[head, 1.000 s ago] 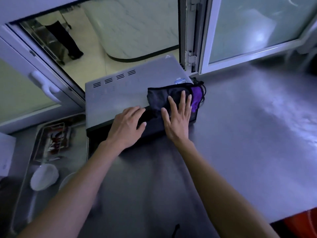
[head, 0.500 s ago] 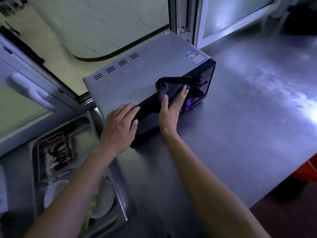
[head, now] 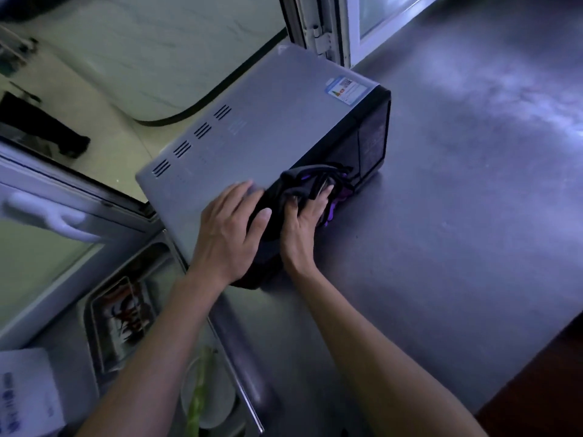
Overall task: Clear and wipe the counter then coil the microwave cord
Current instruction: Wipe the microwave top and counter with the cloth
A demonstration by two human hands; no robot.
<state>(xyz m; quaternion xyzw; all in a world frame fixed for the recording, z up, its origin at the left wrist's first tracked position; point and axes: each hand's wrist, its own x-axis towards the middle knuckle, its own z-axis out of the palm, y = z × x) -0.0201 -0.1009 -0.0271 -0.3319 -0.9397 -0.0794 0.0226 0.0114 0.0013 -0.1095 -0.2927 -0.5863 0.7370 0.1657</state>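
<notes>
Sink [head: 176,266] holds tray [head: 94,313], plate [head: 217,405] (greens on it).

A grey-topped microwave [head: 268,134] with a dark front sits angled on the steel bench [head: 457,216], its back by the window. A dark cloth [head: 303,187] with purple trim bunches against its front face.

It was a kitchen, likely a commercial one: a long steel counter [head: 457,231] carried a microwave [head: 268,130], and a sink [head: 176,279] beside it held a tray [head: 94,323] and plate [head: 217,411] (a serving hatch opened behind).
</notes>
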